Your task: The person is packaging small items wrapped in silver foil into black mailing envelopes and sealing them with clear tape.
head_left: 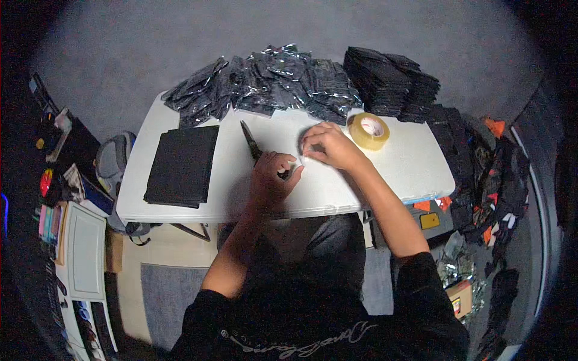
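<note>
My left hand (274, 173) is curled over a pair of dark scissors (248, 139). The blades stick out past its far side, pointing away from me, and the fingers mostly hide the handles. Close by on the right, my right hand (330, 146) bends down to the tabletop with thumb and fingertips pinched together. A small pale bit shows at those fingertips, too small to name. Just beyond my right hand stands a wide roll of yellowish clear packing tape (369, 131). Left of the scissors lies a neat stack of flat black pieces (182, 165).
Shiny plastic-wrapped dark packets (271, 81) are heaped along the far edge of the white table (409, 171). Tall black stacks (388, 84) rise at the far right. Dark items with orange bits hang beside the table's right end. A white cabinet (86, 253) stands lower left.
</note>
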`<state>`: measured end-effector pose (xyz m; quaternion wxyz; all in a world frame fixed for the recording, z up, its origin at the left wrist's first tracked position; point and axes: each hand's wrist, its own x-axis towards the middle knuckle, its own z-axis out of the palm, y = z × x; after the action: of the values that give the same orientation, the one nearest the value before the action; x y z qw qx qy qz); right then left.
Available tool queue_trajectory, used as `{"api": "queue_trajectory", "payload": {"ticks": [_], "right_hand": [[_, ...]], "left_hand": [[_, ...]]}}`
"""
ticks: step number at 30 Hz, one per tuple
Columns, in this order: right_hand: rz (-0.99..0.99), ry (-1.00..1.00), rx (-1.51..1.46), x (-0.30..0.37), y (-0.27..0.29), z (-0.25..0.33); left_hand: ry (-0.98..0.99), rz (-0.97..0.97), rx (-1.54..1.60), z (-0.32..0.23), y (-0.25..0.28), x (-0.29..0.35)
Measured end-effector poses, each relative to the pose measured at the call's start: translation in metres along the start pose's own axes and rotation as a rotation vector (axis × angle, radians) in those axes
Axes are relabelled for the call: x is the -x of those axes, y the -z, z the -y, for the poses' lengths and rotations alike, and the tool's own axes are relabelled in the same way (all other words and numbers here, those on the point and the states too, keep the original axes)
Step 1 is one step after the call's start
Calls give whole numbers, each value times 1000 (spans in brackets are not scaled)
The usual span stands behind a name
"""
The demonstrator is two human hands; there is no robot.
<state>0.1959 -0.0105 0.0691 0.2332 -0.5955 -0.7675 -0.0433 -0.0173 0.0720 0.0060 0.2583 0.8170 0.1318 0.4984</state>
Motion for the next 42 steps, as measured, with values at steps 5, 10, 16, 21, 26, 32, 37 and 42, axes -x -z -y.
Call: {"api": "queue_trajectory", "payload": {"ticks": [5, 10, 16, 21, 26, 32, 37, 42], "right_hand": [[-76, 7, -125, 0, 5, 14], [-122, -33, -84, 0, 11, 26], [-162, -33, -119, 6, 11, 28], [-166, -56, -107, 7, 12, 28], [-213, -32, -89, 7, 13, 24], [-214, -29, -75, 4, 13, 29], [-225, -66, -39, 10, 17, 29], [-278, -125, 68, 20, 23, 29]], "left_hand": [[4, -8, -101, -7, 6, -5], [-16, -26, -144, -4, -3, -9], [-35, -50, -120, -12, -7, -11], [-7, -18, -49, -7, -4, -9], [-6, -59, -38, -11, -10, -13], [26, -63, -81, -2, -20, -13], [37, -121, -64, 2, -22, -13], [170, -111, -71, 7, -27, -10]]}}
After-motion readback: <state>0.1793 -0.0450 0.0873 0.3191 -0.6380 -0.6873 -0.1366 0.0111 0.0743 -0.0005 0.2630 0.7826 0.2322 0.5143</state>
